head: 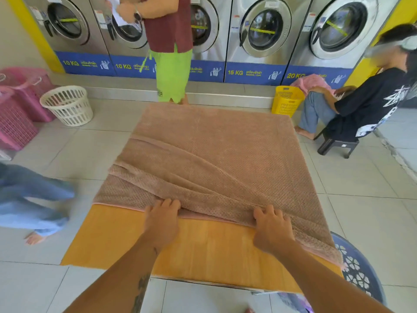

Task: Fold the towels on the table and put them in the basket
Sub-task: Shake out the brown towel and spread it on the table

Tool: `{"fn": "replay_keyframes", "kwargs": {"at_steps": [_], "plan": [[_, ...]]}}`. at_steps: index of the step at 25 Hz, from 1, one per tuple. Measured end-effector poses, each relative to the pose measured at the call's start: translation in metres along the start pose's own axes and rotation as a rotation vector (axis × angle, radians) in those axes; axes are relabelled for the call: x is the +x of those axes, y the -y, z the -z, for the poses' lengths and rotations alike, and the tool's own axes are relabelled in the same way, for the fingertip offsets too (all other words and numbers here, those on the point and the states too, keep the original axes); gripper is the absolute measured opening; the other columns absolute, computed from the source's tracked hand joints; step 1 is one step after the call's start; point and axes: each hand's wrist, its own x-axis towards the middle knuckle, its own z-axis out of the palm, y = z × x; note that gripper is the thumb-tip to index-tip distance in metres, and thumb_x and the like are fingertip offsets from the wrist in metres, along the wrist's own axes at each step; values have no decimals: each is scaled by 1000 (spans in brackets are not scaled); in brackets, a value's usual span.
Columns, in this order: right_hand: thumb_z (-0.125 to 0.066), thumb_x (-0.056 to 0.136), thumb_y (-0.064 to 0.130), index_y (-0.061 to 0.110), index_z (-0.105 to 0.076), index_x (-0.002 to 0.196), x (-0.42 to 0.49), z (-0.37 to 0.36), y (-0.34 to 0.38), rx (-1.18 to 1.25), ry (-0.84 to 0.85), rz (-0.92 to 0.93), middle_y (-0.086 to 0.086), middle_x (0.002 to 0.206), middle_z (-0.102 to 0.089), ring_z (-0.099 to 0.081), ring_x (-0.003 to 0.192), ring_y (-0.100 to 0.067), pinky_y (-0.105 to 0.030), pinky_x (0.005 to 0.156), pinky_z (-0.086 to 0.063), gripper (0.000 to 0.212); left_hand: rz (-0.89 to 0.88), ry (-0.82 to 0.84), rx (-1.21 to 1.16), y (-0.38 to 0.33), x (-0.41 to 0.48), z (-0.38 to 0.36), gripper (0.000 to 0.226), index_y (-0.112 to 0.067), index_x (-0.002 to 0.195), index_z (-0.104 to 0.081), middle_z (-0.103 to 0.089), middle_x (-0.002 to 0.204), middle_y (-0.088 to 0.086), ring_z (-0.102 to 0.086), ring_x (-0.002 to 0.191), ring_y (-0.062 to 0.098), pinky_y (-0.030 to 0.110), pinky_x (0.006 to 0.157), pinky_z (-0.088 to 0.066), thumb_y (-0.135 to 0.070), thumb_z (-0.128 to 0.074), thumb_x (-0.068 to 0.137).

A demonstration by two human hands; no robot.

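Observation:
A large tan waffle-textured towel (214, 154) lies spread over most of the yellow wooden table (203, 245), with diagonal creases running from the left edge toward the near right. My left hand (161, 219) grips the towel's near hem, fingers curled over the cloth. My right hand (270, 227) grips the same hem further right. The towel's near right corner hangs off the table beside a dark blue basket (358, 265) with a white flower-pattern wall, partly hidden by the table and my right arm.
A white basket (68, 105) and pink baskets (20, 109) stand at the left, a yellow basket (286, 100) at the back right. One person stands beyond the table, another sits at the right, and jeans-clad legs (29, 199) show at the left. Washing machines line the back.

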Motion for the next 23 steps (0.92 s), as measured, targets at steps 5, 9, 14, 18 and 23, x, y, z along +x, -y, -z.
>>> {"fn": "replay_keyframes", "kwargs": {"at_steps": [5, 9, 14, 18, 23], "plan": [[-55, 84, 11, 23, -49, 128, -12, 4, 99, 224, -8, 163, -4, 127, -42, -41, 122, -27, -36, 90, -45, 47, -231, 71, -182, 49, -14, 9, 10, -29, 95, -54, -58, 94, -10, -51, 89, 16, 36, 83, -41, -20, -50, 91], [-58, 84, 14, 23, -44, 133, -20, -7, 175, 232, 72, 196, -4, 132, -38, -36, 125, -29, -37, 90, -47, 52, -281, 88, -240, 106, -33, 9, 23, -33, 111, -55, -46, 105, -10, -44, 100, 15, 37, 91, -40, -23, -51, 91], [-55, 84, 8, 20, -39, 138, -28, -16, 201, 108, -4, 99, -6, 129, -42, -40, 124, -30, -39, 94, -48, 57, -42, 119, -188, 171, -31, 17, 57, -30, 140, -35, -47, 130, -1, -56, 104, 23, 39, 90, -48, -18, -53, 87], [-54, 85, 8, 23, -37, 135, -35, -18, 208, 70, -45, 117, -2, 122, -52, -49, 118, -25, -34, 87, -46, 55, -16, 56, -31, 183, -26, 18, 32, -28, 122, -47, -41, 126, 4, -42, 117, 27, 44, 98, -41, -20, -49, 90], [-49, 86, 9, 22, -55, 116, -26, 3, 211, 10, -18, 139, -3, 119, -58, -57, 109, -27, -34, 78, -42, 34, -129, -56, -26, 202, -38, 10, 11, -21, 90, -55, -48, 107, 2, -48, 102, 23, 40, 85, -43, -26, -50, 81]]}}
